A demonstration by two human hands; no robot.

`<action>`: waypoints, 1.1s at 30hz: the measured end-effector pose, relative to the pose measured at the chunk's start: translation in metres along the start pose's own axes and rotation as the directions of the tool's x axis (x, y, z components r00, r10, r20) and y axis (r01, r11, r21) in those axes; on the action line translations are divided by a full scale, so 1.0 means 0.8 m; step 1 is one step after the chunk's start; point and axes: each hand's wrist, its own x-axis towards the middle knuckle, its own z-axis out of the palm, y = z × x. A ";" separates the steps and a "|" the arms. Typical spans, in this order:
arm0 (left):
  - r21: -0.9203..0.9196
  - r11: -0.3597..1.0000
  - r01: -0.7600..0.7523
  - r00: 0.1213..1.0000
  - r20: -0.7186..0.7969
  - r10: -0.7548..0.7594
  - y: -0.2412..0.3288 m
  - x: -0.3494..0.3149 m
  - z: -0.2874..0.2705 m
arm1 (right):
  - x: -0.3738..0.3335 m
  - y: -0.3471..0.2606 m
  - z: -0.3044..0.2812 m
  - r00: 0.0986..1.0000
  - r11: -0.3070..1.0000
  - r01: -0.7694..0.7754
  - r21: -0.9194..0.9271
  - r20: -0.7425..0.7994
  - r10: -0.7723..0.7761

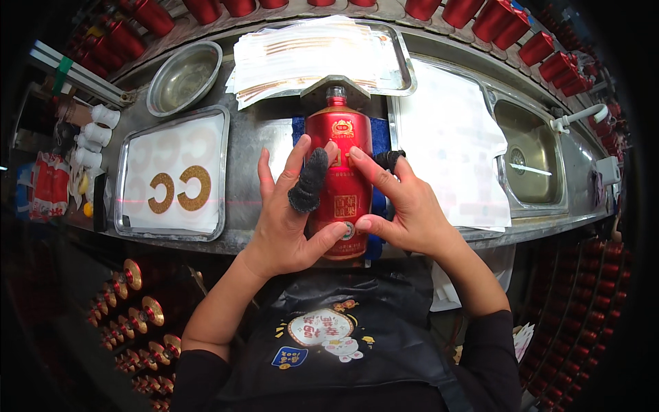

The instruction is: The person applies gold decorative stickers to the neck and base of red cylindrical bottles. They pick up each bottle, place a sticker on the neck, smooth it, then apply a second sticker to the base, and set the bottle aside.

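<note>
A red bottle [340, 192] with gold markings and a dark neck lies in front of me, neck pointing away. Its neck sits at a dark metal rest [360, 88], and blue padding [379, 134] shows beside it. My left hand [285, 223] lies over the bottle's left side with fingers spread and thumb near its lower part. A black knitted cover [310, 182] wraps one of its fingers. From the right, my right hand [406, 206] touches the bottle with index fingertip and thumb, its fingers apart. Another black cover [390, 161] is on a right finger, partly hidden.
At left, a tray [222, 172] holds a white sheet with two gold C-shaped pieces [194, 187]. Behind stand a metal bowl [159, 86] and a tray of stacked printed sheets [316, 51]. White sheets [446, 144] and a sink [552, 185] are rightward. Red bottles line the back.
</note>
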 end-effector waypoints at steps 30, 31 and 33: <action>-0.743 0.634 0.214 0.968 0.073 -0.242 -0.028 -0.019 0.015 | -0.004 0.020 0.019 0.999 0.936 -0.018 0.352 -0.039 0.033; -0.739 0.640 0.210 0.968 0.067 -0.241 -0.027 -0.019 0.016 | -0.004 0.018 0.018 0.999 0.934 -0.025 0.357 -0.031 0.039; -0.730 0.654 0.198 0.971 0.054 -0.234 -0.028 -0.020 0.016 | -0.004 0.016 0.016 0.999 0.932 -0.021 0.363 -0.033 0.036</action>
